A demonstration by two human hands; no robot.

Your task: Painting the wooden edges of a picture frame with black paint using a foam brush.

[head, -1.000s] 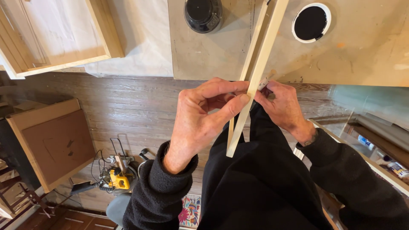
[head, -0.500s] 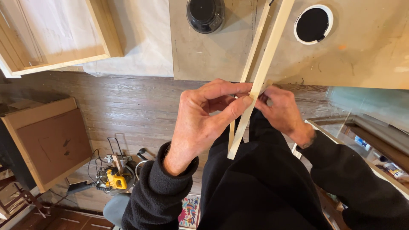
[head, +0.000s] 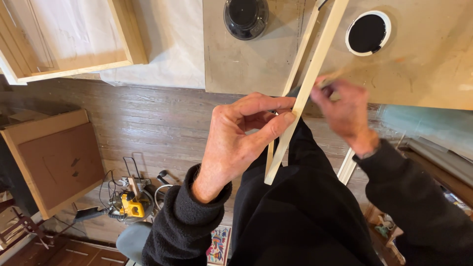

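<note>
Right hand (head: 345, 111) shifted up strip; pale wood strip (head: 308, 88) slanted, left hand (head: 241, 140) pinching.

A large brown cardboard box (head: 51, 162) is sitting on the wooden floor (head: 157, 123) at the left, square-sided, with a paler tan edge running along its top and side. Its flat face is showing a few small dark marks. No labels, signs or screens are showing anywhere else that I can make out.

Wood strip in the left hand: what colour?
Pale, unfinished light wood, pinched by the left hand; clearest in the head view.
</note>
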